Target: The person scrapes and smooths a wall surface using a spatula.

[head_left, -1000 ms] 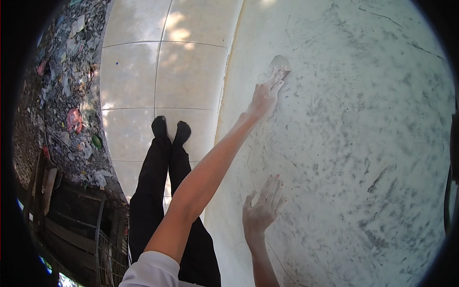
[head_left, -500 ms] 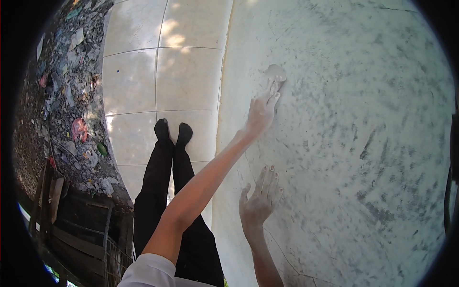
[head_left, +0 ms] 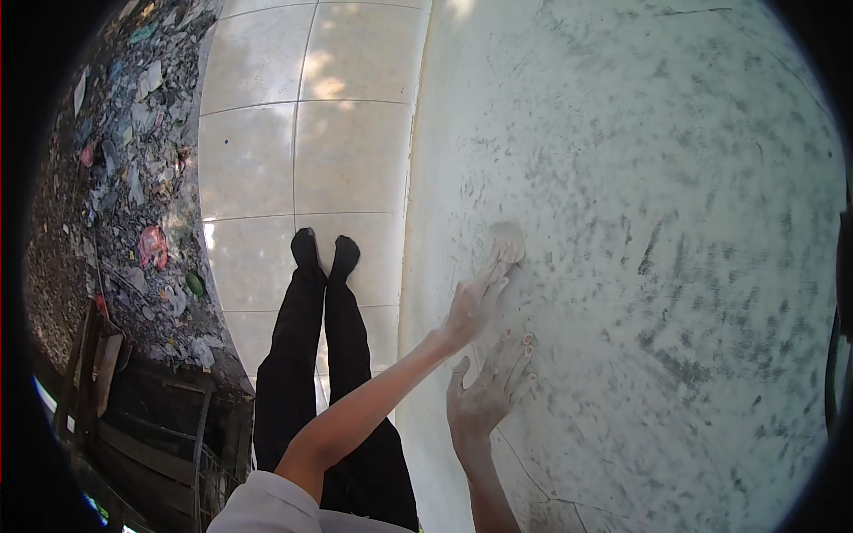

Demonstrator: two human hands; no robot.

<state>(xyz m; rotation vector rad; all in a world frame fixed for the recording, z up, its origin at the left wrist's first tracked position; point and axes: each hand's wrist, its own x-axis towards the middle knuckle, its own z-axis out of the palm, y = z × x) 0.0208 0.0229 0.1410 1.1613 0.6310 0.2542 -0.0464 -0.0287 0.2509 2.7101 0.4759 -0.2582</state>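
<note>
My left hand (head_left: 473, 300) is dusted pale, its fingers closed over a round, pale pad (head_left: 514, 245) pressed flat on the whitish surface (head_left: 586, 213). Below it, my right hand (head_left: 490, 391) lies on the same surface, fingers spread, thumb apart, holding nothing. The two hands are close but do not touch. Dark smudges and streaks mark the surface, mostly right of both hands. Fine cracks run beside my right wrist.
A strip of beige floor tiles (head_left: 346, 160) borders the surface, with my dark-covered feet (head_left: 346, 255) on it. Debris-strewn ground (head_left: 133, 178) lies at the left. Wooden boards and a metal frame (head_left: 200, 435) stand at the lower left.
My left hand and the pad have moved down across the surface, closer to my right hand. My right hand appears slightly lower, still spread. The view has shifted a little.
</note>
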